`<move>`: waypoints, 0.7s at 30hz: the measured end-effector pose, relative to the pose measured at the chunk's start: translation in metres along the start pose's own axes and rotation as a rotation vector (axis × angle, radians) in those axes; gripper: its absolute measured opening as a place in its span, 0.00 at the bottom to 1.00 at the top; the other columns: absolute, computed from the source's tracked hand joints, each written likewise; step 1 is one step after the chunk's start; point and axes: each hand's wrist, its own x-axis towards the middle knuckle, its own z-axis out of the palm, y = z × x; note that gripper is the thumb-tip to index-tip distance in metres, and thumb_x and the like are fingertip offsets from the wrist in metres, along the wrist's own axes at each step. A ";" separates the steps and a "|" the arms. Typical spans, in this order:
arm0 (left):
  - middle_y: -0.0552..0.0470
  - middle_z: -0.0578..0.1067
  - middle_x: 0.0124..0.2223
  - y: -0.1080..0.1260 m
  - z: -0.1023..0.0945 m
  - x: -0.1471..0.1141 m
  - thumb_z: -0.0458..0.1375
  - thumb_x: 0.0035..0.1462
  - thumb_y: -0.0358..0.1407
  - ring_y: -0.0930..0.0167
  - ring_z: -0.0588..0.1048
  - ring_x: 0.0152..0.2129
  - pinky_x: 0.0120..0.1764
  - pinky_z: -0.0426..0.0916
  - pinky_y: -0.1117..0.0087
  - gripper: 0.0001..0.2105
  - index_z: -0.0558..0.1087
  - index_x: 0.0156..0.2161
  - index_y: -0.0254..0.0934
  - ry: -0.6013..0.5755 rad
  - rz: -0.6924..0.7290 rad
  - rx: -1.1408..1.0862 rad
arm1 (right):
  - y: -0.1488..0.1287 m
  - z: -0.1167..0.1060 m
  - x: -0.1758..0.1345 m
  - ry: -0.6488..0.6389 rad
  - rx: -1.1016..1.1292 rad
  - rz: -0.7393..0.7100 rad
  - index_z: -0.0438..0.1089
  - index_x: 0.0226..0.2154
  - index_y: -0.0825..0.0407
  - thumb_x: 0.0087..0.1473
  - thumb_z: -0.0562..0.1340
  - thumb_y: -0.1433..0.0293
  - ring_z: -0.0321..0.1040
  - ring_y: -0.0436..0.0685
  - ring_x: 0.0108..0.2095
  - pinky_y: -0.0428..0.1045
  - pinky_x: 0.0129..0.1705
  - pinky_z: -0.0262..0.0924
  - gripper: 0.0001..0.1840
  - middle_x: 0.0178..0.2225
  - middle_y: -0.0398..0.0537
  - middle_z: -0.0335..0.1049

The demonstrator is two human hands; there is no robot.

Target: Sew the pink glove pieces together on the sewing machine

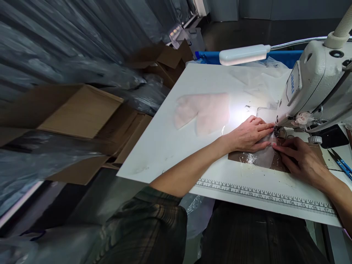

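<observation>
The white table point(156, 154) stretched widest before me, an opened cardboard box point(82, 112) beyond its left edge. The white JUKI sewing machine point(308, 84) stood at the right. A pale pink fabric piece point(213, 110) lay flat on the table, well apart from my fingers. The slim white lamp point(244, 55) hung over the far edge. My left hand point(249, 135) lay palm down on the sheer white fabric point(262, 160), its fingers outstretched, tips near the needle area. My right hand point(306, 161) rested beside it with fingers bent, tips at the fabric's right side; I could not tell whether they pinched it. The fabric lay partly over a brown panel point(239, 157). Smallest, blue-handled scissors point(343, 168) lay beyond my right hand.
</observation>
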 end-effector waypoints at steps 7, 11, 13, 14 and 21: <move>0.38 0.73 0.60 0.002 0.000 0.001 0.45 0.70 0.44 0.59 0.69 0.53 0.53 0.58 0.58 0.24 0.68 0.61 0.29 -0.008 0.017 0.061 | -0.001 -0.001 0.001 0.035 -0.022 -0.040 0.77 0.49 0.47 0.64 0.55 0.69 0.73 0.58 0.40 0.53 0.39 0.72 0.17 0.41 0.53 0.71; 0.38 0.73 0.59 0.006 0.000 0.000 0.46 0.70 0.42 0.58 0.69 0.52 0.53 0.59 0.57 0.23 0.69 0.60 0.31 0.014 0.016 0.070 | 0.000 -0.001 0.001 0.014 -0.019 -0.009 0.77 0.49 0.45 0.64 0.55 0.69 0.73 0.57 0.39 0.54 0.39 0.73 0.18 0.42 0.52 0.72; 0.37 0.73 0.59 0.007 0.001 0.000 0.46 0.70 0.43 0.58 0.69 0.51 0.52 0.60 0.56 0.22 0.70 0.59 0.30 0.045 0.007 0.091 | 0.002 -0.001 0.000 0.017 -0.017 -0.002 0.77 0.49 0.44 0.64 0.55 0.68 0.73 0.58 0.40 0.54 0.39 0.73 0.18 0.42 0.52 0.72; 0.36 0.73 0.58 0.008 0.001 0.000 0.47 0.69 0.43 0.58 0.70 0.50 0.51 0.61 0.57 0.22 0.71 0.57 0.29 0.066 0.004 0.100 | 0.003 -0.001 0.000 0.019 -0.016 -0.001 0.77 0.49 0.44 0.63 0.55 0.68 0.73 0.58 0.40 0.54 0.39 0.73 0.18 0.42 0.52 0.72; 0.48 0.80 0.46 0.010 0.008 0.003 0.44 0.71 0.34 0.70 0.73 0.36 0.41 0.65 0.65 0.18 0.77 0.39 0.39 0.111 0.169 -0.030 | 0.004 -0.004 0.001 0.001 -0.008 -0.010 0.78 0.49 0.44 0.64 0.55 0.69 0.73 0.57 0.39 0.54 0.39 0.74 0.18 0.41 0.52 0.71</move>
